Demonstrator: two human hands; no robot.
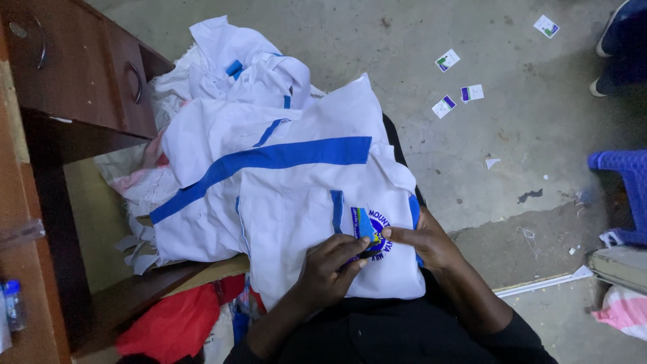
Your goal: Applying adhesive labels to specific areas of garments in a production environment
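Observation:
A white shirt with blue stripes [317,195] lies across my lap, on top of a heap of similar white garments [236,74]. A round blue and yellow badge [369,232] sits on the shirt's chest. My left hand [330,266] presses its fingertips on the badge's lower edge. My right hand [421,239] pinches the badge's right side between thumb and forefinger. Both hands touch the same patch of cloth, close together.
A dark wooden desk with drawers [81,74] stands at the left, with a red cloth [172,323] under it. Small printed labels [458,87] lie scattered on the concrete floor. A blue plastic stool [623,189] and another person's shoes [617,47] are at the right.

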